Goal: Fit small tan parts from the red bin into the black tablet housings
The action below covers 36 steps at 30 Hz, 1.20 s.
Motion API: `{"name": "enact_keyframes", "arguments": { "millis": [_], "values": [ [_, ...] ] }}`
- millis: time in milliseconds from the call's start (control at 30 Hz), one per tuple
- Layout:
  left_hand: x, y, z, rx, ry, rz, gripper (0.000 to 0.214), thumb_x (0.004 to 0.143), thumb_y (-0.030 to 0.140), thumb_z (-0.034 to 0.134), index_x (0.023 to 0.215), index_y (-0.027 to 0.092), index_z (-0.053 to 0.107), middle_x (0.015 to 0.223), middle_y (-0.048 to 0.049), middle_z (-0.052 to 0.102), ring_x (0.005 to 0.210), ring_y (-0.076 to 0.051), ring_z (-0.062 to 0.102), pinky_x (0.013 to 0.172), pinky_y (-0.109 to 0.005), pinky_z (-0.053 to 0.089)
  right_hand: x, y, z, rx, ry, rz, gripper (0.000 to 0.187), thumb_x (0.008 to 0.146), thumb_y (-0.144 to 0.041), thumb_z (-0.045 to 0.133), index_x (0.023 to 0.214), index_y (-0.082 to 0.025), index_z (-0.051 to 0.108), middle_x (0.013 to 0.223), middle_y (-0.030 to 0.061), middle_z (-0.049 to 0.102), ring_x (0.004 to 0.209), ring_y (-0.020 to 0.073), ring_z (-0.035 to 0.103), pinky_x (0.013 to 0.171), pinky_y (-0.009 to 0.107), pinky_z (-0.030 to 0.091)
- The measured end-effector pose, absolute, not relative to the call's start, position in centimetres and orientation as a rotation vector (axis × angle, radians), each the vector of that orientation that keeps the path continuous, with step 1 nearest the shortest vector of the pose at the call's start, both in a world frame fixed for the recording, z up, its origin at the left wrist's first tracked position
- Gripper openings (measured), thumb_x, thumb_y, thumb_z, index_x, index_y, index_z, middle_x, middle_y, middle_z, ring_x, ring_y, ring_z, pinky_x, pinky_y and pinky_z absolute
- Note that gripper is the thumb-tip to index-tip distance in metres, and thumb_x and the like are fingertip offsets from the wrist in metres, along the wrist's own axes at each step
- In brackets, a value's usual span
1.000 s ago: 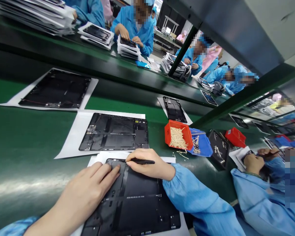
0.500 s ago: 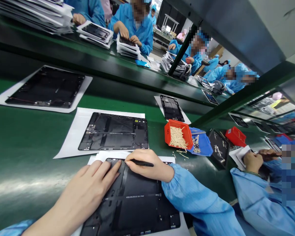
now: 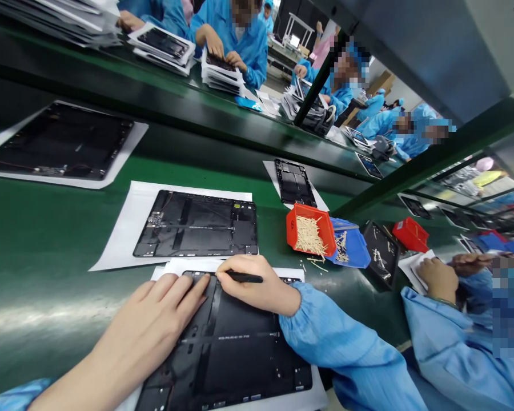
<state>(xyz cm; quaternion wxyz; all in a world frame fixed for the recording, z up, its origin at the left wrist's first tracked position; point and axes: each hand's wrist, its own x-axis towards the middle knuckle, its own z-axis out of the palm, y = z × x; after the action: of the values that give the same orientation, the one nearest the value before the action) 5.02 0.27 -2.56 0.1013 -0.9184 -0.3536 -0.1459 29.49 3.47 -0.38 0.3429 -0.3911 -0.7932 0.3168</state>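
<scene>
My left hand lies flat with its fingertips on the top edge of a black tablet rear housing, which rests on a white paper sheet. My right hand sits just beside those fingertips. It holds a black pen-shaped tool with its tip on the housing's upper edge. The tip's exact contact point is hidden by my fingers. Blue sleeves cover both forearms.
Further black housings lie on white sheets on the green workbench. A red bin of wooden sticks and a blue bin stand to the right. A co-worker's hands work at the right, and more workers sit across the bench.
The whole view has tilted and slid slightly, with far objects shifting left and up. My hands stay on the housing, and the tool remains in my right hand.
</scene>
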Motion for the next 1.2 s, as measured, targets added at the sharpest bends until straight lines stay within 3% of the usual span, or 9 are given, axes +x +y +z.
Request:
{"name": "enact_keyframes", "arguments": {
  "millis": [367,667,933,1200],
  "values": [
    [4.9,-0.2,-2.2,-2.805,-1.247,-0.299,0.053,0.106,0.01,0.033,0.142,0.018,0.071,0.113,-0.0104,0.073,0.105,-0.034,0.065,0.087,-0.047,0.052,30.1,2.5,0.4,-1.185,-1.903,0.743,0.02,0.097,-0.025,0.064,0.078,-0.022,0.07,0.077,0.0022,0.077,0.07,0.0158,0.072,0.075,0.028,0.061],
    [4.1,-0.3,-4.5,-2.819,-0.982,-0.569,0.057,0.1,0.007,0.037,0.147,0.019,0.067,0.143,-0.0146,0.073,0.13,-0.033,0.063,0.107,-0.048,0.05,30.6,2.2,0.3,-1.176,-1.939,0.724,0.018,0.098,-0.028,0.066,0.082,-0.022,0.072,0.081,0.0034,0.079,0.073,0.017,0.074,0.079,0.03,0.063],
    [4.1,-0.2,-4.5,-2.829,-0.948,-0.571,0.053,0.103,0.01,0.037,0.148,0.018,0.064,0.148,-0.0128,0.071,0.131,-0.034,0.062,0.105,-0.05,0.051,30.8,2.2,0.2,-1.155,-1.941,0.799,0.018,0.1,-0.028,0.064,0.092,-0.02,0.077,0.09,0.0052,0.082,0.078,0.0173,0.076,0.082,0.03,0.065],
    [3.8,0.4,-4.1,-2.892,-1.007,-0.656,0.055,0.105,0.016,0.035,0.154,0.025,0.059,0.146,-0.0092,0.073,0.127,-0.033,0.065,0.101,-0.05,0.055,30.6,2.4,0.2,-1.279,-1.791,1.045,0.014,0.095,-0.027,0.066,0.093,-0.019,0.077,0.078,0.0016,0.078,0.069,0.0155,0.072,0.07,0.027,0.06]
  ]
}}
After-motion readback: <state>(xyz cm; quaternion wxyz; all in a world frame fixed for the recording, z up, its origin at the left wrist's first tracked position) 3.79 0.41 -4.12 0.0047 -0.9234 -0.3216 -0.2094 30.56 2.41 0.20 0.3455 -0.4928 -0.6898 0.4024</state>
